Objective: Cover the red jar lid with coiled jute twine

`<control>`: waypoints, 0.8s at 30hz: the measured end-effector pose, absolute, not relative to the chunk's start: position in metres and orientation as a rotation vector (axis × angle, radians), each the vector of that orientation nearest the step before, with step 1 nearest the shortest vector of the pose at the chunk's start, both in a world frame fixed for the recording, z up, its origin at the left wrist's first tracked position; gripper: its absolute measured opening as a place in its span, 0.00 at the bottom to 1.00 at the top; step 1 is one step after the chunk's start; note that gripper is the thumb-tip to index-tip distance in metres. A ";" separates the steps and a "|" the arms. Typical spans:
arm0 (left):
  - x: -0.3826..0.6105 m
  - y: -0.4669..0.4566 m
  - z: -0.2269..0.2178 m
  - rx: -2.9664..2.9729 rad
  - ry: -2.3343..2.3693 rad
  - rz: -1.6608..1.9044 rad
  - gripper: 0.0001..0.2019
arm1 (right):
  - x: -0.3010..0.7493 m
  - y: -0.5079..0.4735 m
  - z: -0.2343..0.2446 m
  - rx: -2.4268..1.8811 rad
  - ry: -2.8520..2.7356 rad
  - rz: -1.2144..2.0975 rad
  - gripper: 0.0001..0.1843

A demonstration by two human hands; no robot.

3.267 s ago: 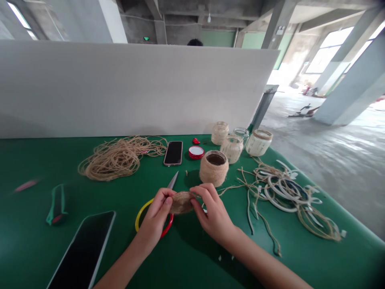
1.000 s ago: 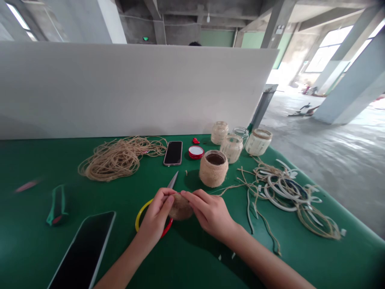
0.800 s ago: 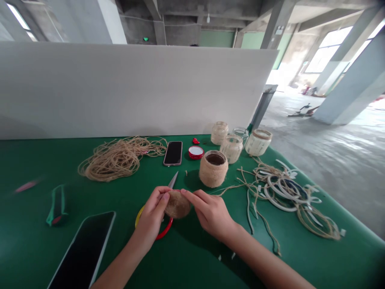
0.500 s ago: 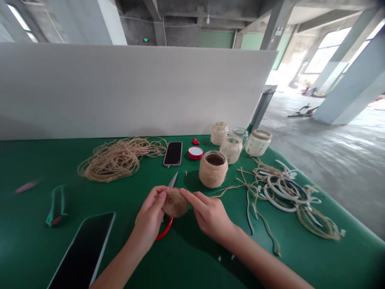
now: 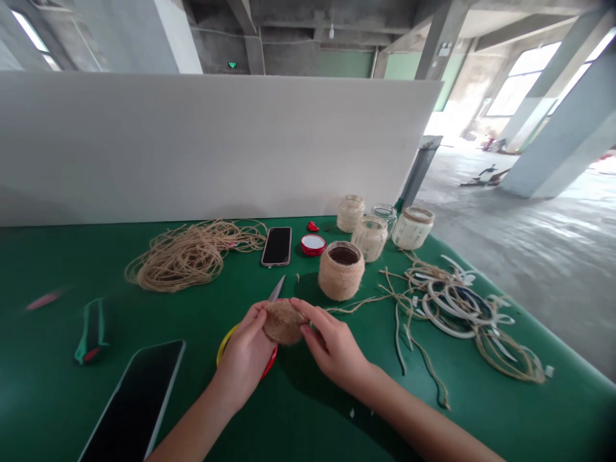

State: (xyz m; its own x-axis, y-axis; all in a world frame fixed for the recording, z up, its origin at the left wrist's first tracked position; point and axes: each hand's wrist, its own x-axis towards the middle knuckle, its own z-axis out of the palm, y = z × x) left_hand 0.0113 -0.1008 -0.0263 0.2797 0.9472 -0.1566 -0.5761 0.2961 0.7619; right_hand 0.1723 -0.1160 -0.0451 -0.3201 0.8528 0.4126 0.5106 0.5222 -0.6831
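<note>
A round brown disc covered in twine (image 5: 285, 323) is held between both hands above the green table. My left hand (image 5: 248, 350) is closed on its left edge, thumb on top. My right hand (image 5: 330, 337) pinches the right edge with thumb and fingers. Beneath the left hand lie scissors (image 5: 276, 289) with red and yellow handles, partly hidden by the hand and the disc. Just behind the right hand stands a twine-wrapped jar (image 5: 341, 271), upright, its mouth uncovered. A loose strand of twine (image 5: 356, 307) runs from near the right hand toward the right.
A heap of twine (image 5: 187, 256), a phone (image 5: 277, 246) and a red-rimmed lid (image 5: 313, 244) lie behind. Several jars (image 5: 369, 238) stand back right, near tangled cords (image 5: 452, 301). At left are a larger dark-screened device (image 5: 137, 398) and a green tool (image 5: 91, 330). A white panel (image 5: 216, 147) borders the back.
The disc has turned and tilted slightly in my hands. My right fingers have shifted from pressing its top edge to pinching its right side. More of the yellow scissor handle shows.
</note>
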 end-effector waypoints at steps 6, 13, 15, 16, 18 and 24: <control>0.005 -0.103 -0.030 0.886 0.820 1.096 0.08 | 0.178 -0.113 -0.038 -1.049 -1.920 0.615 0.22; 0.008 -0.104 -0.034 1.319 1.058 0.965 0.09 | 0.176 -0.118 -0.039 -1.050 -2.171 0.624 0.26; 0.008 -0.105 -0.035 1.331 1.057 0.964 0.08 | 0.175 -0.117 -0.041 -1.069 -2.142 0.615 0.24; 0.008 -0.106 -0.035 1.330 1.059 0.974 0.09 | 0.174 -0.117 -0.041 -1.083 -2.118 0.619 0.23; 0.008 -0.106 -0.035 1.346 1.076 0.993 0.09 | 0.174 -0.116 -0.041 -1.114 -2.076 0.626 0.21; 0.007 -0.106 -0.035 1.419 1.139 1.058 0.09 | 0.177 -0.113 -0.041 -1.182 -2.103 0.525 0.19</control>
State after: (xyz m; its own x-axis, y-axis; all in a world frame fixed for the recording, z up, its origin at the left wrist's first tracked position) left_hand 0.0066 -0.1061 -0.0349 0.1770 0.9831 0.0459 0.1175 -0.0674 0.9908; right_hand 0.1766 -0.1132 -0.0408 -0.3736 0.8593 0.3492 0.5947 0.5109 -0.6208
